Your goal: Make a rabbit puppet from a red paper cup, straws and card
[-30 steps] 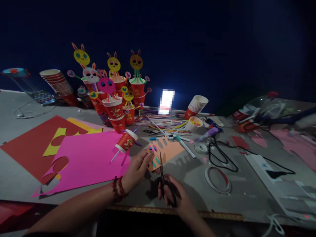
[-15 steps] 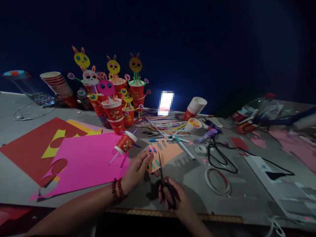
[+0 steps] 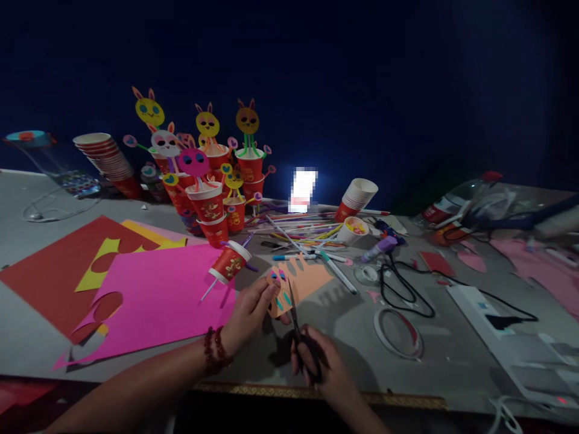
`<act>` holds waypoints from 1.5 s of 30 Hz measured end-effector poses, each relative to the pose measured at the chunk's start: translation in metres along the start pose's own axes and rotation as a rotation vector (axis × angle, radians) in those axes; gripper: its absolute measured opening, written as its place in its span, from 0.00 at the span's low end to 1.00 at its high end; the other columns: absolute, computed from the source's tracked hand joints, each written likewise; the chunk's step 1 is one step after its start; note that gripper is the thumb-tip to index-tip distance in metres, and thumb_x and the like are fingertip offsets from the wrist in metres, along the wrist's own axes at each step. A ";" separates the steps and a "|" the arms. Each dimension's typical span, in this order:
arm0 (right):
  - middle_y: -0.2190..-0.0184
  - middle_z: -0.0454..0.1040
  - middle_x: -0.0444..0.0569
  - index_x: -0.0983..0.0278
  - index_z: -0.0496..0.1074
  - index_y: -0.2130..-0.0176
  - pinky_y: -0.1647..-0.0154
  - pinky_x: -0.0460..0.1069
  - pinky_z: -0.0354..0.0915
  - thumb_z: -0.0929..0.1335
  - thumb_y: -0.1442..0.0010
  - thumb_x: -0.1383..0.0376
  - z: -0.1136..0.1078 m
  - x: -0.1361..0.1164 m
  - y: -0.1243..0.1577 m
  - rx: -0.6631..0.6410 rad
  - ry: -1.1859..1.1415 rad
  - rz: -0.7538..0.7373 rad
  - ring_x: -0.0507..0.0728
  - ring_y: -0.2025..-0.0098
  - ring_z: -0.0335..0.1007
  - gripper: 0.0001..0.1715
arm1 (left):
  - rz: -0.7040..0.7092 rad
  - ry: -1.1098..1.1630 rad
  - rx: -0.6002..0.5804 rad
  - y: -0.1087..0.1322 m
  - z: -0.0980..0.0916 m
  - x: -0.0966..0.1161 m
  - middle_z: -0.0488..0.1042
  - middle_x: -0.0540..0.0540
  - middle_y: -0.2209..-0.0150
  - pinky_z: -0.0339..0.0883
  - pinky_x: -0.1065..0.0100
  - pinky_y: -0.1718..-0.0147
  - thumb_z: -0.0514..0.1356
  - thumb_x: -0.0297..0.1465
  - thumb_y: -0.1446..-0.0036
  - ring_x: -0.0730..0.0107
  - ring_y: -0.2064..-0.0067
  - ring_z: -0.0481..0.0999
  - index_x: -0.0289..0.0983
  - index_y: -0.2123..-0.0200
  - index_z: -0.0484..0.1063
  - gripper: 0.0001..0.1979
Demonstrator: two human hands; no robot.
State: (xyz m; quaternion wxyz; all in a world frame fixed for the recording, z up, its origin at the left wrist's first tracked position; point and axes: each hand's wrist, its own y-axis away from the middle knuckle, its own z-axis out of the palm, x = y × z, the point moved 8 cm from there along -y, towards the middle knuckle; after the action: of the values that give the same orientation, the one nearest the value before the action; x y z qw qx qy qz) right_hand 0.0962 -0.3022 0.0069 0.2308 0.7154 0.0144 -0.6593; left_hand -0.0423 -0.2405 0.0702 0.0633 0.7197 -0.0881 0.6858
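My left hand [image 3: 250,309], with red beads at its wrist, pinches a small piece of orange paper [image 3: 284,304] that has pink, blue and green shapes drawn on it. In my right hand [image 3: 322,357] is a pair of black-handled scissors [image 3: 294,313], its fingers through the handles. The blades point up and away along the right edge of the paper piece. Behind my hands lies a larger orange sheet [image 3: 316,280] with notches cut from its far edge. Left of it a red paper cup [image 3: 230,262] lies tipped over with a white stick poking out.
Pink [image 3: 167,289] and red sheets [image 3: 58,265] cover the left side. Rabbit-faced cups [image 3: 205,199] stand behind them. Markers and sticks [image 3: 303,229] lie mid-table near a stack of cups [image 3: 357,199]. At right are a tape roll [image 3: 398,333], a black cable [image 3: 407,301] and a power strip [image 3: 502,343].
Both hands stay in nearly the same place. The scissors' blades have shifted slightly left against the edge of the orange paper piece.
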 end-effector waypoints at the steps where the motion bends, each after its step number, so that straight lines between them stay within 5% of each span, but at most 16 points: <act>1: 0.80 0.69 0.42 0.64 0.64 0.67 0.85 0.42 0.50 0.64 0.43 0.38 0.000 0.000 0.000 0.002 0.003 0.001 0.47 0.84 0.55 0.31 | -0.003 0.005 -0.002 0.000 0.000 -0.001 0.78 0.49 0.77 0.69 0.70 0.71 0.47 0.42 0.33 0.66 0.73 0.78 0.37 0.59 0.69 0.17; 45: 0.83 0.65 0.43 0.62 0.62 0.77 0.75 0.46 0.55 0.62 0.43 0.37 -0.015 -0.027 0.003 -0.054 0.239 -0.062 0.51 0.78 0.59 0.33 | -0.036 -0.012 -0.052 -0.002 0.001 -0.002 0.77 0.50 0.79 0.66 0.71 0.73 0.48 0.43 0.34 0.66 0.74 0.77 0.38 0.62 0.70 0.17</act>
State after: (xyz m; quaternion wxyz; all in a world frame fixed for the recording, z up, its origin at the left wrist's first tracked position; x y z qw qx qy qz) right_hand 0.1080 -0.2920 0.0339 0.2263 0.7815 0.0816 -0.5756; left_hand -0.0412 -0.2381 0.0679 0.0940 0.7234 -0.0933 0.6776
